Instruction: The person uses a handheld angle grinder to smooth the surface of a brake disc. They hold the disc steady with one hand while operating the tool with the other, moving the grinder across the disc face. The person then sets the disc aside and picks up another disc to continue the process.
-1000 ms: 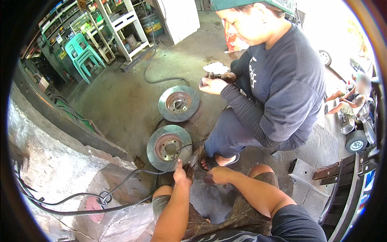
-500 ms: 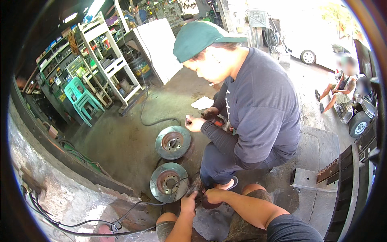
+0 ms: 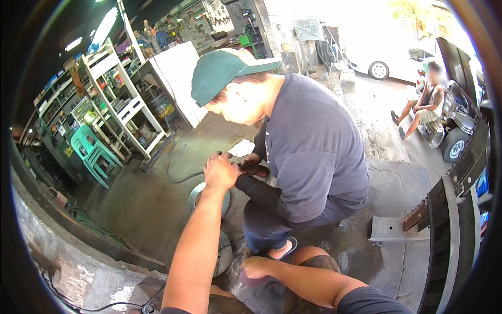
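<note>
My left hand is stretched far forward and meets the hands of a crouching person in a green cap and blue-grey shirt. My fingers curl over something small and dark there, and the grip itself is hidden. Beneath my forearm lie two metal brake discs on the concrete, the far disc and the near disc, both partly covered by my arm. My right hand sits low by my knee, closed over a dull pinkish piece.
A cable runs along the rough concrete ledge at lower left. White shelving and stacked green plastic chairs stand at the back left. A metal ramp and chain are at right. Another person sits by a vehicle beyond.
My left hand has left the near disc and risen forward to the crouching person's hands. My view has tilted up; my right hand has stayed low by my knee.
</note>
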